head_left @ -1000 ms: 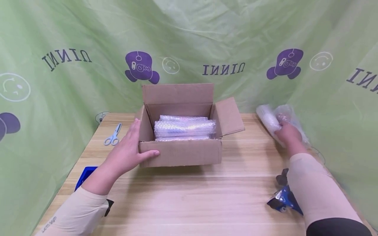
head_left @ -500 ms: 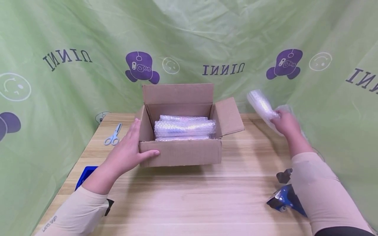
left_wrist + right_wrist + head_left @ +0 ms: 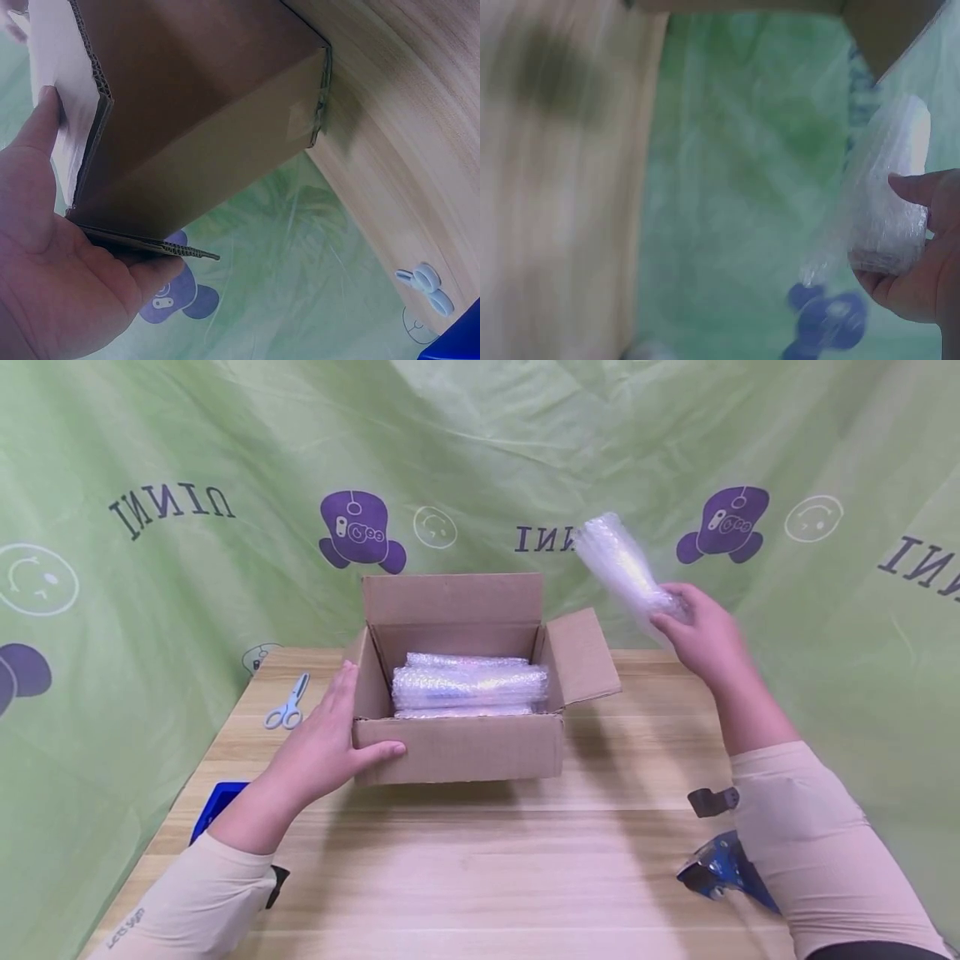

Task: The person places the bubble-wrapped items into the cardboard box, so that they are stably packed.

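An open cardboard box [image 3: 459, 749] stands mid-table with several bubble-wrapped bundles [image 3: 468, 685] lying in it. My left hand [image 3: 318, 743] grips its left front corner, thumb on the front face and fingers along the left side. Seen from the left wrist, this hand [image 3: 67, 277] also lies against the flaps at that corner. Raised to the right of the box, my right hand [image 3: 701, 631] holds a bubble-wrapped bundle [image 3: 618, 560] by its lower end, tilted up to the left. In the right wrist view the bundle [image 3: 892, 180] sits between thumb and fingers; its contents are hidden.
Light blue scissors [image 3: 287, 706] lie left of the box. A blue tray-like object [image 3: 219, 806] is partly behind the left forearm. Near the right forearm lies a blue and black tape dispenser [image 3: 723, 868]. Green printed cloth [image 3: 480, 460] hangs round the wooden table [image 3: 480, 877].
My right hand has lifted the bubble-wrapped bundle off the table's back right and carried it up and left toward the box. The left hand and the box have stayed put.
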Demonstrator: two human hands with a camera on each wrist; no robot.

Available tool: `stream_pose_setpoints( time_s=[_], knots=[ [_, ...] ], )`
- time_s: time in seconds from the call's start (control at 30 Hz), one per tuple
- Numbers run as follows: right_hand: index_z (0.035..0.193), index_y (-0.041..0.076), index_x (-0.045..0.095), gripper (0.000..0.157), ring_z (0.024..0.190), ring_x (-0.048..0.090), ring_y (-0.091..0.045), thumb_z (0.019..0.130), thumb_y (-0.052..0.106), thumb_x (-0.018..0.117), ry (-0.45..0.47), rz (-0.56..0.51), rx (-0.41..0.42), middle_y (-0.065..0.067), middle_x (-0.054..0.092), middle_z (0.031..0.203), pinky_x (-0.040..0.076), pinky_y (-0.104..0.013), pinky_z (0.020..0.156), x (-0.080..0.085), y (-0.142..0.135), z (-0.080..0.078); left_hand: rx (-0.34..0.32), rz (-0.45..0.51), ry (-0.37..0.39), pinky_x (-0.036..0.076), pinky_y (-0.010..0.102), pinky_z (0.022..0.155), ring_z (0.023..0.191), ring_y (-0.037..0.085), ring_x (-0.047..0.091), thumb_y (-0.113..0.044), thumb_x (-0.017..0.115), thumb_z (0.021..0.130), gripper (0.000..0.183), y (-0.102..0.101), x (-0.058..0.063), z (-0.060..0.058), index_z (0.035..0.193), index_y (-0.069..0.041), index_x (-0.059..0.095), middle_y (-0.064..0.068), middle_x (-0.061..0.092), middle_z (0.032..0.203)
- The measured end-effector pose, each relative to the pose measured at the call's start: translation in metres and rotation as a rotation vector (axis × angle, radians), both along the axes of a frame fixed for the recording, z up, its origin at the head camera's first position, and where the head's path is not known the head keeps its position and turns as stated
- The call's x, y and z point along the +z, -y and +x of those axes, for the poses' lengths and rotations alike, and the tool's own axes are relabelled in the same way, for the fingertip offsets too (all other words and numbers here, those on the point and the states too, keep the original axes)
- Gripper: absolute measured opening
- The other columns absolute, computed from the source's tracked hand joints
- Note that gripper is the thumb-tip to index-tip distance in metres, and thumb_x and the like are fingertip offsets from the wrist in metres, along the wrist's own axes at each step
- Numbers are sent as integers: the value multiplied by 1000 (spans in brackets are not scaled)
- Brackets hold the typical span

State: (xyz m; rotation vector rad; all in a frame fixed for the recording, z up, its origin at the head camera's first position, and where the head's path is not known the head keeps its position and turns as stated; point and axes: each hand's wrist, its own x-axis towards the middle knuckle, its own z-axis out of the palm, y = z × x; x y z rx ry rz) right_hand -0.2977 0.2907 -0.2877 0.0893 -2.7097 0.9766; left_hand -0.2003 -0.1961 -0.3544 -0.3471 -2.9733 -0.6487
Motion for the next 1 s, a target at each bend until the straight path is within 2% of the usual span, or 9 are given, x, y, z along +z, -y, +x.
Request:
stream_pose_setpoints(
  time_s=[0.1,0.27,0.5,0.73,0.83,1.0],
  knots=[
    [146,20,46,55,128,48,-42,97,41,59,-41,-19,44,-18,50,144,38,-64,103,14,20,7,-3,-2,-5,21,60,117,152,34,9,-79,62,74,127,0,0,0,157,-18,-12,10,-4,166],
    [142,16,52,49,125,51,-38,96,30,63,-117,-36,150,-16,51,143,40,-60,104,30,51,17,-6,-2,-8,21,59,117,152,33,8,-78,62,74,127,0,0,0,157,-18,-11,11,-4,166],
    [138,18,56,44,126,51,-34,95,26,65,-182,128,319,-11,56,139,39,-58,106,39,89,17,-4,-1,-6,21,59,118,152,33,8,-79,62,73,127,0,0,0,157,-18,-11,10,-4,166],
    [138,19,56,43,134,46,-29,96,25,64,-162,315,470,-7,55,141,35,-51,113,30,131,8,0,0,3,20,59,118,152,33,7,-79,62,74,128,2,-1,0,157,-16,-11,10,-5,166],
    [137,19,57,42,132,47,-28,96,24,64,-137,352,509,-8,56,139,36,-49,113,23,144,4,-3,2,1,20,58,118,152,32,7,-79,62,73,128,1,-1,-1,158,-15,-10,10,-5,166],
    [134,15,60,40,126,51,-30,94,16,65,-145,438,597,-12,59,133,39,-46,110,9,159,-4,-5,4,-4,20,58,118,152,31,6,-79,63,73,128,1,-1,-1,158,-15,-10,10,-5,166]
  ],
)
